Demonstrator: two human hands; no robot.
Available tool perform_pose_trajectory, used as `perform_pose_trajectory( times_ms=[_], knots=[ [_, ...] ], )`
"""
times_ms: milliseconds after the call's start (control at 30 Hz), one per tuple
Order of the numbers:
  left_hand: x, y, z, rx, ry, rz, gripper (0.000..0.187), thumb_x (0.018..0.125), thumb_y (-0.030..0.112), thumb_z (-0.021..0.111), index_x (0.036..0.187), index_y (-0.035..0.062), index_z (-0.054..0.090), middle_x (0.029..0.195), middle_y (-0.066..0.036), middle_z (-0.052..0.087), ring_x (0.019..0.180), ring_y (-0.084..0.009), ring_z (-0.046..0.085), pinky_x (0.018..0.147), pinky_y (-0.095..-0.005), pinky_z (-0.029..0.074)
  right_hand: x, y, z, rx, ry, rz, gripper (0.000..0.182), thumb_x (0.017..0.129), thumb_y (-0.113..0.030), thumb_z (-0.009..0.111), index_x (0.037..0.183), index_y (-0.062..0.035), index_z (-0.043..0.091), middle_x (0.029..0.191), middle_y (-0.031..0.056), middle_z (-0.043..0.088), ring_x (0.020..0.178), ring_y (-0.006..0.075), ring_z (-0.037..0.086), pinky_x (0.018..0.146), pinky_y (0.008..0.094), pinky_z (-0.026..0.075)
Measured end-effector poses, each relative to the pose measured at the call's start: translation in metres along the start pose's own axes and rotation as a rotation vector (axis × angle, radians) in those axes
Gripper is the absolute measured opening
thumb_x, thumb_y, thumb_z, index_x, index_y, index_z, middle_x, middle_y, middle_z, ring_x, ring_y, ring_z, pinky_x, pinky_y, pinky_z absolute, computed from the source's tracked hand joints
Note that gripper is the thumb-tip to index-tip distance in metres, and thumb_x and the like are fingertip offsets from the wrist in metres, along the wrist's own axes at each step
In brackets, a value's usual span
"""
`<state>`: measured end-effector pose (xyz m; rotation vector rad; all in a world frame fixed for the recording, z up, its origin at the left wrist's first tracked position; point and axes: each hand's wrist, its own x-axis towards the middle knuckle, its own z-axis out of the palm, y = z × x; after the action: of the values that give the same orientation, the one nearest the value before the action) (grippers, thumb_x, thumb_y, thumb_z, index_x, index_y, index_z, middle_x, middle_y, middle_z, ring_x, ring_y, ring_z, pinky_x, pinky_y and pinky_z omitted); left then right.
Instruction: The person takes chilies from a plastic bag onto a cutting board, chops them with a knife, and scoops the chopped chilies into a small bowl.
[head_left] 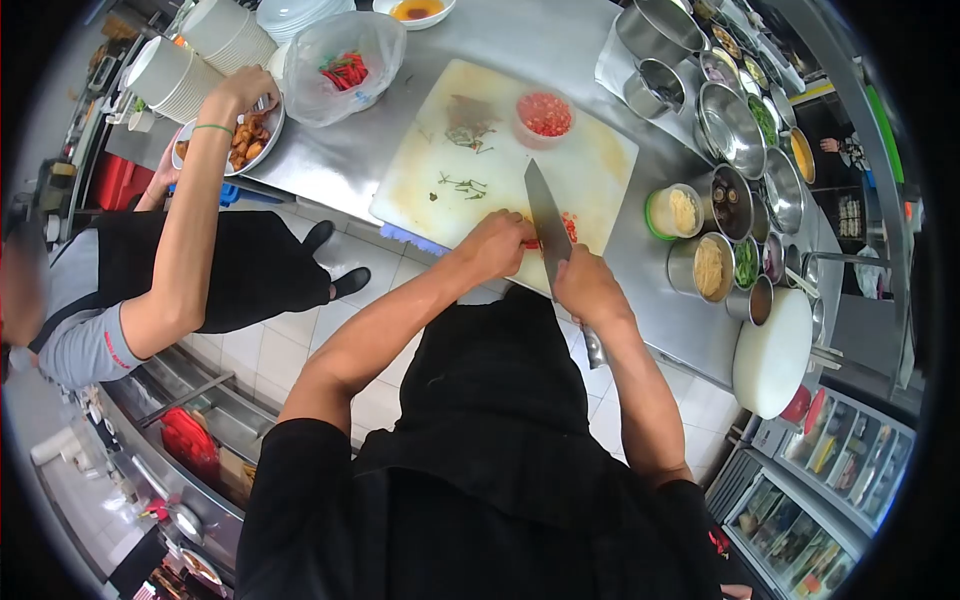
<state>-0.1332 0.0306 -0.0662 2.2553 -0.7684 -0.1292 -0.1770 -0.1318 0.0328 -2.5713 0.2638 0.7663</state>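
My right hand (592, 287) is wrapped round the handle of a large knife (547, 213), its blade pointing away from me over the white cutting board (420, 165). Close to the left side of the blade, my left hand (497, 243) has its fingers bent together on red chili pieces at the board's near edge. Chopped red bits (569, 222) lie just right of the blade. Further back on the board stands a pink-rimmed tub (543, 118) of chopped red chili. Green stem scraps (463, 186) lie to the left.
A co-worker at left reaches into a bowl of fried food (250, 140). Behind the board is a plastic bag (345, 70) with red chilies. Metal pots and tubs, one with pale shreds (709, 268), crowd the right side, near a round white block (773, 353).
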Motion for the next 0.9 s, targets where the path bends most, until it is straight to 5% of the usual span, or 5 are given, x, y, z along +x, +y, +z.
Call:
perform_pose_trajectory(
  times_ms=[100,300,400,567,900],
  knots=[
    [0.004,-0.006,0.004,-0.021,-0.002,0.007,0.015,0.073,0.003,0.060,0.086,-0.0002,0.065,0.084,-0.019,0.063,0.086,-0.0384,0.059,0.079,-0.0467,0.049,-0.013,0.002,0.033,-0.048,0.204,-0.043,0.026,0.093,-0.016,0.048,0.104,0.0069,0.051,0.090,0.0307,0.066,0.088,0.0473,0.064,0.079,0.0543,0.051],
    [0.004,-0.002,0.011,0.047,-0.034,-0.026,0.014,0.070,0.001,0.058,0.082,0.0014,0.066,0.080,-0.019,0.065,0.079,-0.0396,0.061,0.077,-0.0473,0.050,-0.008,-0.003,0.001,0.005,-0.007,0.017,0.028,0.093,-0.016,0.049,0.108,0.0068,0.047,0.087,0.0330,0.065,0.087,0.0481,0.064,0.079,0.0555,0.050],
    [0.007,-0.010,0.014,0.105,0.006,-0.003,0.013,0.069,0.002,0.058,0.080,0.0012,0.065,0.075,-0.019,0.063,0.076,-0.0394,0.060,0.074,-0.0476,0.050,-0.019,-0.004,0.035,-0.043,0.215,-0.004,0.026,0.093,-0.016,0.050,0.103,0.0076,0.052,0.089,0.0332,0.065,0.086,0.0475,0.065,0.077,0.0545,0.051],
    [0.003,-0.002,0.016,0.047,0.054,-0.019,0.010,0.068,0.003,0.059,0.077,0.0007,0.063,0.077,-0.019,0.063,0.075,-0.0393,0.060,0.074,-0.0464,0.050,-0.009,-0.007,-0.003,-0.071,0.000,0.002,0.027,0.094,-0.017,0.050,0.108,0.0053,0.047,0.088,0.0308,0.066,0.086,0.0473,0.065,0.076,0.0544,0.052],
    [0.002,-0.001,0.015,0.081,0.058,-0.036,0.008,0.068,0.003,0.059,0.075,-0.0006,0.062,0.076,-0.020,0.062,0.076,-0.0387,0.060,0.074,-0.0458,0.050,-0.010,0.000,0.021,-0.056,0.119,-0.034,0.027,0.094,-0.017,0.051,0.105,0.0078,0.049,0.087,0.0321,0.065,0.085,0.0474,0.065,0.076,0.0543,0.052]
  ],
)
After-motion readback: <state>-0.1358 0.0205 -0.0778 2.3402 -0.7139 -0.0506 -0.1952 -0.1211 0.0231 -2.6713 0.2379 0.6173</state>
